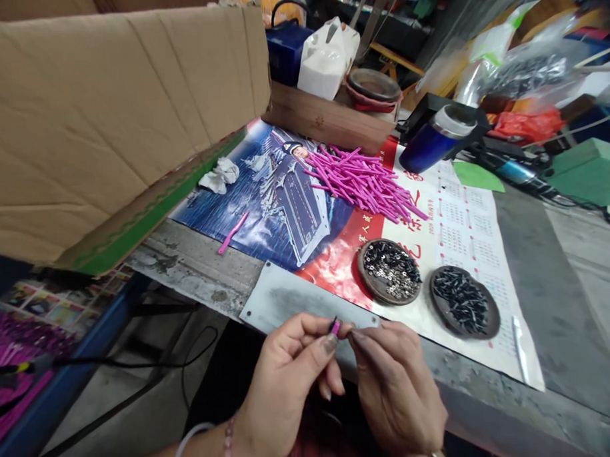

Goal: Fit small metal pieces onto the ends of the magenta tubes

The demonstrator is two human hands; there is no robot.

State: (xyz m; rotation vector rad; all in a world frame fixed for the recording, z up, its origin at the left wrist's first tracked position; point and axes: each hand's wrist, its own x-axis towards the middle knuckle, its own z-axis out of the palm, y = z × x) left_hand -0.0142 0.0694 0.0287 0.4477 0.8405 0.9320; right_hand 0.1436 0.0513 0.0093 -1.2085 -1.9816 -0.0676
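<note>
My left hand [285,382] pinches a small pink stick [335,327] with a dark tip between thumb and fingers. Close beside it, the fingertips of my right hand [400,382] are pressed together near the stick's end; whatever they hold is hidden. Both hands are over the table's front edge, by a grey metal plate [300,300]. Past the plate, a round dish [403,301] contains small shiny rings and black pieces. A second dish [495,315], to its right, is filled with black pin-like pieces. Farther back lies a heap of pink sticks [363,183].
One pink stick [234,233] lies apart on the poster [255,247], near crumpled tissue [220,175]. A large cardboard box [126,121] blocks the left. At the back right stands a blue cup [429,144]. A blue tub [97,359] with pink pieces is lower left.
</note>
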